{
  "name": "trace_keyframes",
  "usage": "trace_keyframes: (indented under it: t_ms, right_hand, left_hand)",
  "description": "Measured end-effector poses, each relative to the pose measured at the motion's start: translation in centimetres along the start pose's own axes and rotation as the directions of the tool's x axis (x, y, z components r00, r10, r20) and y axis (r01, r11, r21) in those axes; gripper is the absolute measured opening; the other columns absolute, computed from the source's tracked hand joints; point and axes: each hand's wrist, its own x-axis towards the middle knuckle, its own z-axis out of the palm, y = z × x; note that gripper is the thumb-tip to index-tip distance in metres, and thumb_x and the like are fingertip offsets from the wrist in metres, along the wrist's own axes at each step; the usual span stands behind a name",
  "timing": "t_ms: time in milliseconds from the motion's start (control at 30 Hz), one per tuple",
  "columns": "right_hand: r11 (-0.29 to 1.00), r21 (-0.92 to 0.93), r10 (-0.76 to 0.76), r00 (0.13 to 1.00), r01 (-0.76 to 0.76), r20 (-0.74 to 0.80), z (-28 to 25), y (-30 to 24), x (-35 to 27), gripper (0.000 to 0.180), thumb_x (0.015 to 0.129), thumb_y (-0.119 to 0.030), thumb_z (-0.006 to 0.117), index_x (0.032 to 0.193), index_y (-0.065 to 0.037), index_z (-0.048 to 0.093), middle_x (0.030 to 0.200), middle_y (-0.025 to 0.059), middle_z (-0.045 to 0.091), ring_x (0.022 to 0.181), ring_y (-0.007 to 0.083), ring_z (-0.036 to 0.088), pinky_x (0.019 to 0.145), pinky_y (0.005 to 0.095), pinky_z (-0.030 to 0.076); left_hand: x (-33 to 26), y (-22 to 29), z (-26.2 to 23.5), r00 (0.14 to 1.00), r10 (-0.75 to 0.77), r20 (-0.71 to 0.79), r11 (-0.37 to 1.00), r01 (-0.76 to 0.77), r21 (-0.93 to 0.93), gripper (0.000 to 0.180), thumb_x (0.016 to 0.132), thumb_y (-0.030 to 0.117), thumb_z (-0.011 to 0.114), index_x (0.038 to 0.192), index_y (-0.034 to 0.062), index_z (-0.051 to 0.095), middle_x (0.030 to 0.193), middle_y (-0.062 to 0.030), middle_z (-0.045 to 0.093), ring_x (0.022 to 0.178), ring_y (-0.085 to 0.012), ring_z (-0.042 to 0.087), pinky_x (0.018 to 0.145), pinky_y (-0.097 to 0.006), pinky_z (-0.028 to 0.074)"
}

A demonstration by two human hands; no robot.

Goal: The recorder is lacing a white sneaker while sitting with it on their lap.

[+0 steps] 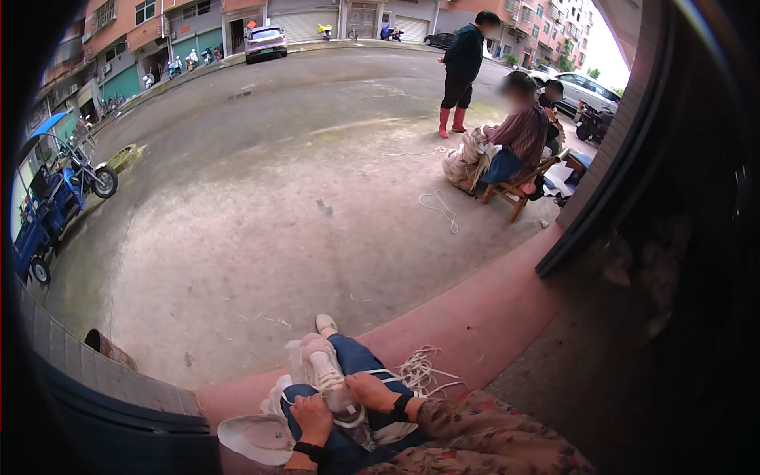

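Note:
On my lap, over blue trousers, lies a pale sneaker [322,366] with a pinkish toe, laces across its front and its toe pointing away from me. My right hand [372,392] is closed at the shoe's right side, pinching a white shoelace [380,370] that runs off to the right. Left of the shoe, my left hand [312,417] has its fingers curled together; what they pinch is too small to make out. A second pale shoe [257,438] with a pinkish inside lies left of my left hand. Both wrists wear black bands.
Loose white laces [427,372] lie heaped right of my lap. A rusty can [109,348] stands at the left. Ahead, a seated person [518,134] has a pale bundle [467,162]; another sits behind, and one stands in red boots [451,121]. A blue tricycle [59,190] is parked left.

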Motion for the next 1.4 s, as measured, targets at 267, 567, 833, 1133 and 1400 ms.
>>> trace_keyframes:
  t_ms: [267,567,833,1133,1400]
  right_hand:
    - [0.957,-0.206,-0.199,0.979,0.204,0.042,1.1,0.4,1.1,0.008,0.07,-0.009,0.052,0.075,-0.004,0.053,0.07,0.0127,0.055,0.071,0.0294,0.056,0.063,0.039,0.044]
    - [0.875,-0.38,-0.26,0.953,0.302,0.159,2.0,-0.9,0.2,0.007,0.064,-0.014,0.056,0.065,-0.008,0.06,0.066,0.0089,0.059,0.07,0.0247,0.058,0.06,0.0354,0.042]
    - [0.759,-0.525,-0.378,0.917,0.385,0.125,-1.4,-0.9,1.3,0.012,0.062,-0.014,0.053,0.07,-0.008,0.058,0.077,0.0065,0.051,0.079,0.0217,0.047,0.066,0.0348,0.035]
    - [0.86,-0.148,-0.482,0.873,0.488,0.078,-5.7,-3.1,-3.2,0.018,0.065,-0.009,0.052,0.083,-0.009,0.057,0.077,0.0023,0.047,0.079,0.0181,0.047,0.07,0.0297,0.035]
    - [0.929,-0.015,-0.369,0.929,0.369,-0.011,-3.5,-2.9,-3.3,0.019,0.067,-0.005,0.052,0.085,-0.008,0.055,0.091,0.0046,0.054,0.083,0.0222,0.052,0.07,0.0321,0.042]
  left_hand:
    - [0.9,-0.3,-0.6,0.996,0.083,0.019,0.994,-0.082,-0.073,0.01,0.067,0.016,0.051,0.066,0.0084,0.058,0.067,-0.0074,0.059,0.076,-0.0254,0.051,0.064,-0.043,0.033]
    - [-1.0,-1.0,-0.3,0.991,0.132,0.01,0.99,-0.131,-0.049,0.009,0.064,0.016,0.052,0.067,0.009,0.057,0.068,-0.0075,0.058,0.075,-0.0257,0.051,0.06,-0.043,0.034]
    - [1.4,-0.5,-0.2,0.984,0.177,-0.006,0.984,-0.178,-0.026,0.01,0.07,0.02,0.051,0.065,0.0113,0.053,0.065,-0.0046,0.053,0.073,-0.0237,0.05,0.058,-0.04,0.036]
    - [6.6,0.5,-2.6,0.999,0.031,0.033,0.919,-0.016,-0.394,0.017,0.074,0.017,0.055,0.079,0.0016,0.059,0.074,-0.0125,0.059,0.07,-0.0322,0.055,0.066,-0.041,0.043]
    - [12.1,3.5,-0.2,0.511,0.155,0.845,0.942,0.182,-0.282,0.02,0.066,0.017,0.064,0.069,-0.0028,0.061,0.055,-0.0086,0.057,0.04,-0.0145,0.05,0.039,-0.028,0.038]
